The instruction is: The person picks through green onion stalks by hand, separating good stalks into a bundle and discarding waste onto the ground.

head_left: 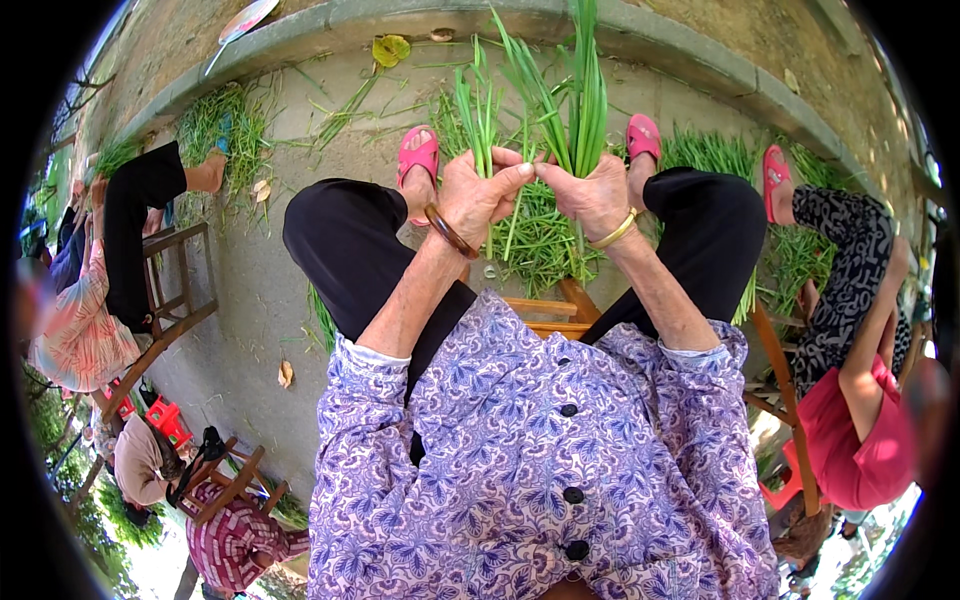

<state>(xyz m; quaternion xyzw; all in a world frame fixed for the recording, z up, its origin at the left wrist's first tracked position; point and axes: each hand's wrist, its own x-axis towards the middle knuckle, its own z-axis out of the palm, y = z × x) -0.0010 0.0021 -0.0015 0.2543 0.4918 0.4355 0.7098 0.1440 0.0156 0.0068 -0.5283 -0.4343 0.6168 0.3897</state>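
My left hand (482, 192) is closed around a small bunch of long green stalks (478, 120), which look like garlic chives. A thicker bunch with broad flat leaves (585, 110) stands up from my right hand (590, 190), whose fingers are wrapped round its lower part. The thumbs of both hands nearly meet over a thin single stalk (516, 215) hanging between them. Below the hands, a loose heap of the same greens (545, 245) covers the ground between my pink sandals (418, 152). The fingers of both hands are partly hidden behind the stalks.
A concrete curb (690, 62) curves across the far side, with a hand fan (245, 20) beyond it. More greens lie at the left (225, 125) and right (710, 152). People sit close on both sides, one by a wooden chair (180, 290), another in a red top (860, 440).
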